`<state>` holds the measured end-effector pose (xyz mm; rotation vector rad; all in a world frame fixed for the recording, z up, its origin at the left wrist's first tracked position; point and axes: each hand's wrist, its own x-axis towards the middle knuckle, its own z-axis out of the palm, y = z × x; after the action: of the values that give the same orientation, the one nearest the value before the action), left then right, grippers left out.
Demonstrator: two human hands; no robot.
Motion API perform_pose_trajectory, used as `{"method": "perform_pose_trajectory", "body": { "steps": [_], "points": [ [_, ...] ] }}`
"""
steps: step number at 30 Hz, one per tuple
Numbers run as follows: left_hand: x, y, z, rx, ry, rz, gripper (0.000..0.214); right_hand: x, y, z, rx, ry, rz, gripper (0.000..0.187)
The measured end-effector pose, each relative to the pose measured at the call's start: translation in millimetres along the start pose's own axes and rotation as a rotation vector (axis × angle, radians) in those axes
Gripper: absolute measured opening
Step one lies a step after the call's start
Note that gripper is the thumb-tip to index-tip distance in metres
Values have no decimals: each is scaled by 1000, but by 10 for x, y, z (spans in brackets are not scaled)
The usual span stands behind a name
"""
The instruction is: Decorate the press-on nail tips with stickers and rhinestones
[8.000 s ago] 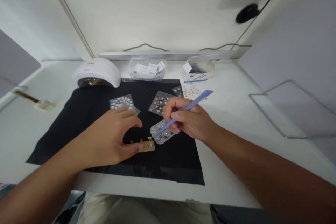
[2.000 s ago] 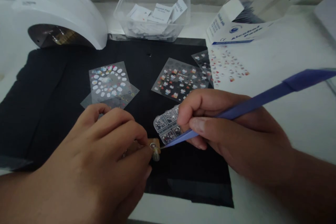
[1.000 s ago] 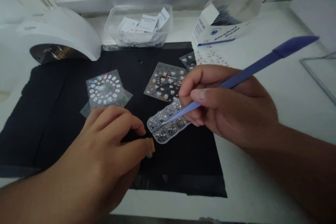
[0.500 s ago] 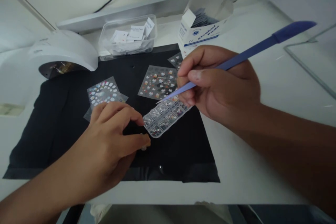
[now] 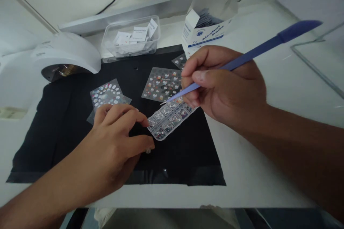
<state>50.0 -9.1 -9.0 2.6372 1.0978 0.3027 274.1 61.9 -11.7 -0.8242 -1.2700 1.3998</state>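
My right hand [image 5: 228, 89] grips a blue pen-like stick [image 5: 258, 48] like a pencil, its tip hovering over the far end of a clear compartment case of tiny gems [image 5: 168, 121] on the black mat [image 5: 53, 114]. My left hand [image 5: 115, 150] rests on the mat beside the case, thumb and fingers pinched on a small piece with a nail tip [image 5: 147, 149], mostly hidden under the thumb.
Sticker sheets lie on the mat: a round-dotted one [image 5: 106, 94] and a colourful one [image 5: 161, 84]. A white nail lamp [image 5: 68, 53] sits at back left, a clear tub of sachets [image 5: 131, 37] behind the mat, an open alcohol-pad box [image 5: 204, 30] at back right.
The view pulled back from a close look. My right hand moved the stick's tip from the nail piece over to the gem case. My left hand stayed pinched on the piece.
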Motion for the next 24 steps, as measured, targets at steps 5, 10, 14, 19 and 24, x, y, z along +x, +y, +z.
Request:
{"method": "perform_pose_trajectory", "body": {
  "steps": [5,10,14,19,24],
  "points": [
    [-5,3,-11,-17,-6,-10,34,0,-17,-5,3,4,32,14],
    [-9,10,-59,-72,3,-17,37,1,-11,-21,9,-13,27,15],
    [8,12,-46,-113,-3,-27,36,15,6,-30,21,-33,0,12],
    [12,5,-30,-120,-18,-22,39,15,-18,-22,11,-27,20,17],
    [8,25,-52,-105,-31,-24,40,-8,-65,-28,4,-26,25,19]
  ]
}}
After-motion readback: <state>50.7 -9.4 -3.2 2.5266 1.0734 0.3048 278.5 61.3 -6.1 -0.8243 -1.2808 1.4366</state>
